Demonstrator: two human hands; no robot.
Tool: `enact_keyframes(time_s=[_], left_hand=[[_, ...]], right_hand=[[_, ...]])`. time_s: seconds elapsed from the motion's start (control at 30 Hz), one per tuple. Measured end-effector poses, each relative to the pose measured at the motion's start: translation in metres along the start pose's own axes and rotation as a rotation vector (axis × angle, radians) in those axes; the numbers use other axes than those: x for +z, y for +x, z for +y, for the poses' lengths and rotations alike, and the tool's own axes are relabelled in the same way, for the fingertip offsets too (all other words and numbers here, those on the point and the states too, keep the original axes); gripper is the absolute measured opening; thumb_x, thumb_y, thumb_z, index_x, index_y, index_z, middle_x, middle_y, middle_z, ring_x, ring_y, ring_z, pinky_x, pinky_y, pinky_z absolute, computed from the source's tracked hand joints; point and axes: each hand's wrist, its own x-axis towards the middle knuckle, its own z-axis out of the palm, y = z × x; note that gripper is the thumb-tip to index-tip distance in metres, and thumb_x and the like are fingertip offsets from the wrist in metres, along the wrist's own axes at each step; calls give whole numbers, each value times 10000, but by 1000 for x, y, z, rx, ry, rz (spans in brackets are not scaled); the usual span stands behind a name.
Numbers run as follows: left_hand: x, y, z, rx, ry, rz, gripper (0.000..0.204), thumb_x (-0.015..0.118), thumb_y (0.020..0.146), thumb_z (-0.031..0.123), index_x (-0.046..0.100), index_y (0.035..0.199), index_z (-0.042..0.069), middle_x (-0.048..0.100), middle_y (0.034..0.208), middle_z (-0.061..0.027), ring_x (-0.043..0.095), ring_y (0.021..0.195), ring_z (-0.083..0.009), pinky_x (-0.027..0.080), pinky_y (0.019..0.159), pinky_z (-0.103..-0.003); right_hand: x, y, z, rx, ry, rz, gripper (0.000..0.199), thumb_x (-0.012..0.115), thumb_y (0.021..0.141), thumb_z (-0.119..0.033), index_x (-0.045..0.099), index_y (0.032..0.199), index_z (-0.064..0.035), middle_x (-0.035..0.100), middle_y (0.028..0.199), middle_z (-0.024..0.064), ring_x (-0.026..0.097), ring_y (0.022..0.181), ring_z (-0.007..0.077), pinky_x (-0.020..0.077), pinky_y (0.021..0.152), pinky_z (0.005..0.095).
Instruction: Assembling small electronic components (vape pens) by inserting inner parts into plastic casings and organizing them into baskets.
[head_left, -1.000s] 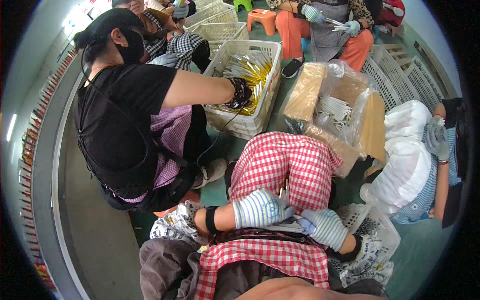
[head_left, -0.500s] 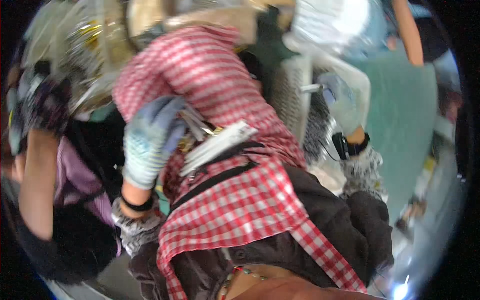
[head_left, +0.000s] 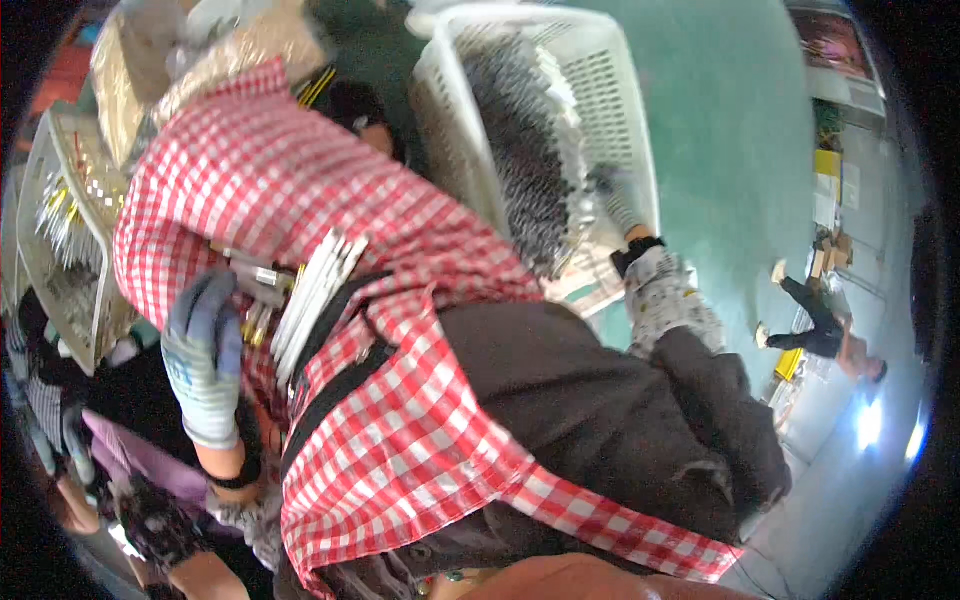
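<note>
The left hand [head_left: 203, 358], in a grey-blue knit glove, is lying on the red-and-white checked apron [head_left: 400, 300] that covers the person's lap, its fingers curling loosely over a small cluster of thin metal-tipped pieces [head_left: 252, 290]; whether they are actually pinching those pieces or only resting on them I cannot tell. Just beside that cluster, farther onto the apron, a bundle of slim white rods [head_left: 315, 290] is lying in a neat fan, touching the cloth and a black strap [head_left: 335, 385] that is crossing it.

The right hand [head_left: 612, 198], in a speckled knit glove, is reaching off the apron's far edge into a white plastic basket [head_left: 620, 90] and is sinking among a dense heap of similar thin rods [head_left: 530, 170]; its fingers are buried, so their closure cannot be told.

The rods are looking light, stiff and smooth, likely to slide against each other and roll off the sloping apron. Judging by their thinness, they could bend or snap if squeezed at one end, so a grip around the middle of the bundle, fingers wrapped on all sides, seems safest; the knit gloves should be adding some friction.

To the apron's other side, another pale basket [head_left: 60, 250] is holding more such pieces.
</note>
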Motion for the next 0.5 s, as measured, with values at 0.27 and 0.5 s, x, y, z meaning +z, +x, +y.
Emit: enact_keyframes(time_s=[0.27, 0.5], left_hand=[[20, -1, -7, 63, 82, -76, 387, 590, 807, 94, 581, 1191, 49, 586, 1200, -166, 556, 1086, -349, 437, 951, -458], [51, 14, -32, 192, 296, -18, 402, 576, 759, 95, 601, 1160, 91, 561, 1241, -126, 519, 1147, -335, 410, 981, -482]], right_hand=[[12, 23, 37, -137, -1229, -14, 257, 641, 865, -198, 677, 1037, -11, 705, 990, 157, 651, 877, 318, 526, 756, 393], [22, 37, 20, -161, -1576, -265, 279, 578, 887, -165, 652, 1126, -41, 670, 1115, 177, 641, 1017, 347, 529, 870, 426]])
